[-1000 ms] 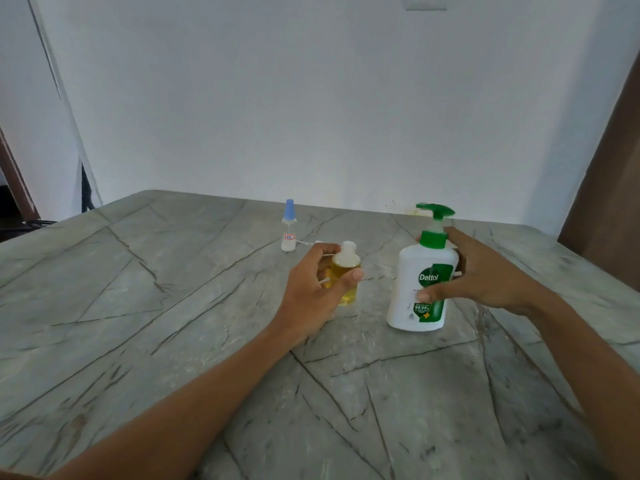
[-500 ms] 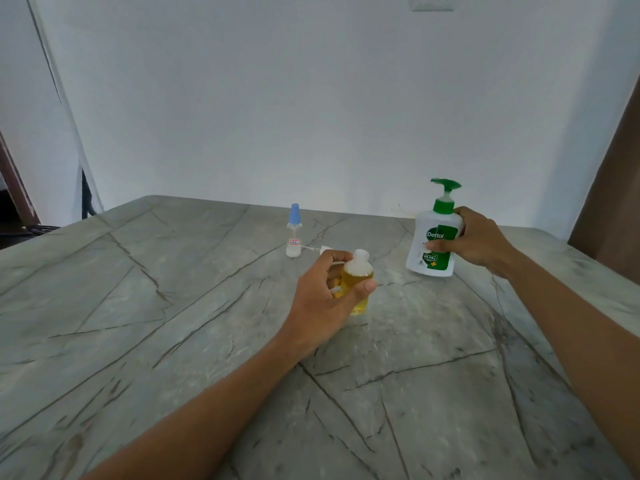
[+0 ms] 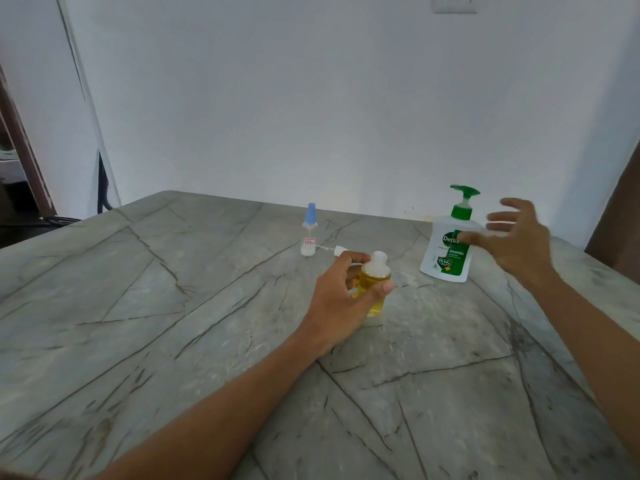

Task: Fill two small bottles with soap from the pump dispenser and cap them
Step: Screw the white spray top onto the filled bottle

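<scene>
A small bottle of yellow soap (image 3: pixel 375 287) with a white cap stands on the grey stone table (image 3: pixel 173 323), and my left hand (image 3: pixel 341 299) is wrapped around it. The white pump dispenser (image 3: pixel 446 244) with a green pump head stands upright at the back right. My right hand (image 3: pixel 516 240) hovers just to its right, fingers spread and blurred, holding nothing. A second small bottle (image 3: pixel 309 233) with a blue cap and a little white liquid stands further back, left of centre.
A small white piece with a thin tube (image 3: pixel 334 250) lies on the table between the blue-capped bottle and my left hand. A white wall rises behind the table's far edge. A brown door edge (image 3: pixel 620 216) stands at the right.
My right hand carried the dispenser away to the back right, set it down and let go. My left hand has kept hold of the yellow bottle.
</scene>
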Demonstrator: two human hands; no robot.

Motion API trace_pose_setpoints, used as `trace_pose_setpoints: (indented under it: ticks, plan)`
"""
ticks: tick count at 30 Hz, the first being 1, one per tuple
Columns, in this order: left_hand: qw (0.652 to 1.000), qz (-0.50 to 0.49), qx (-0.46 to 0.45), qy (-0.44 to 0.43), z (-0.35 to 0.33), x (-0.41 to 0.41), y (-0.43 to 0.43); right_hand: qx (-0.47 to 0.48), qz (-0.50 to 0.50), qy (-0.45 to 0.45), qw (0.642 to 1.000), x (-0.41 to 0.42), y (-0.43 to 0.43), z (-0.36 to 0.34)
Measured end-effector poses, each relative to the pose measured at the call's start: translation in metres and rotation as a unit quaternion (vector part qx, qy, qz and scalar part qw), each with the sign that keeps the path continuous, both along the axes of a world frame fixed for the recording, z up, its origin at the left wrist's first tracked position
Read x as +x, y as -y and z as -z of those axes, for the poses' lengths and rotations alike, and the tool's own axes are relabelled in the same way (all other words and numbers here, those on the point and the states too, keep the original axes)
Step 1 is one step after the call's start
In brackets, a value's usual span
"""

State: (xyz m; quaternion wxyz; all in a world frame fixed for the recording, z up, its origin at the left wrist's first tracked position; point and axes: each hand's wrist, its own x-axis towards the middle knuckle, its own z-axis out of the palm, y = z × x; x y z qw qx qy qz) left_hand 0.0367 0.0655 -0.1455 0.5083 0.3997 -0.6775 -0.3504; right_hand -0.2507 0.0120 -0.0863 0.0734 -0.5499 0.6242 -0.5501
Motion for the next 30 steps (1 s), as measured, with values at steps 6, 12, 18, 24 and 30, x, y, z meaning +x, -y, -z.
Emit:
trace_pose_setpoints:
  ticks: [6, 12, 18, 24, 30]
  plan:
    - [1.0, -0.027, -0.005, -0.012, -0.003, 0.001, -0.003, -0.105, -0.063, -0.218, 0.968, 0.059, -0.033, -0.009]
    - [0.998, -0.047, -0.007, -0.031, -0.002, 0.004, -0.003, 0.113, -0.251, -0.349, 0.896, 0.124, 0.034, -0.009]
    - [0.998, -0.045, -0.02, -0.026, 0.001, 0.003, -0.001, 0.159, -0.296, -0.39, 0.857, 0.15, 0.086, 0.018]
    - [0.998, -0.05, -0.034, -0.01, -0.001, 0.003, -0.001, 0.17, -0.295, -0.266, 0.902, 0.155, 0.1, 0.041]
    - [0.999, -0.044, -0.028, -0.01, -0.001, 0.002, -0.002, 0.146, -0.267, -0.305, 0.902, 0.153, 0.108, 0.04]
